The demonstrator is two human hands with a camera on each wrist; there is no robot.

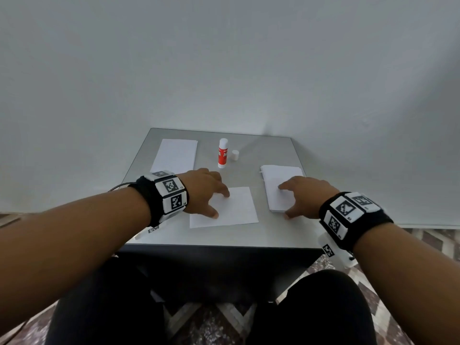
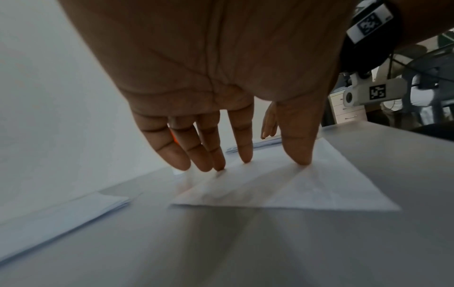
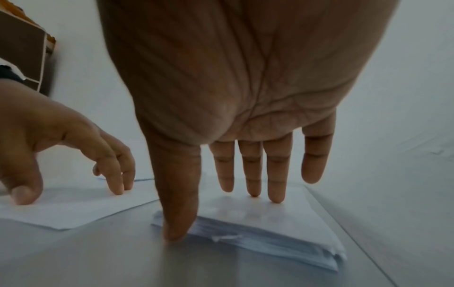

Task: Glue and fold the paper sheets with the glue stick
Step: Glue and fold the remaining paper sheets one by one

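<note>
A single white sheet lies near the table's front middle. My left hand presses its left part with straight fingertips and thumb, also seen on the sheet in the right wrist view. My right hand rests on a thick stack of white sheets at the right, fingers straight on top, thumb at the stack's near corner. A red and white glue stick stands uncapped at the back, its white cap beside it.
A folded pile of paper lies at the back left of the grey table, seen low in the left wrist view. A white wall rises just behind the table. My legs are under its front edge.
</note>
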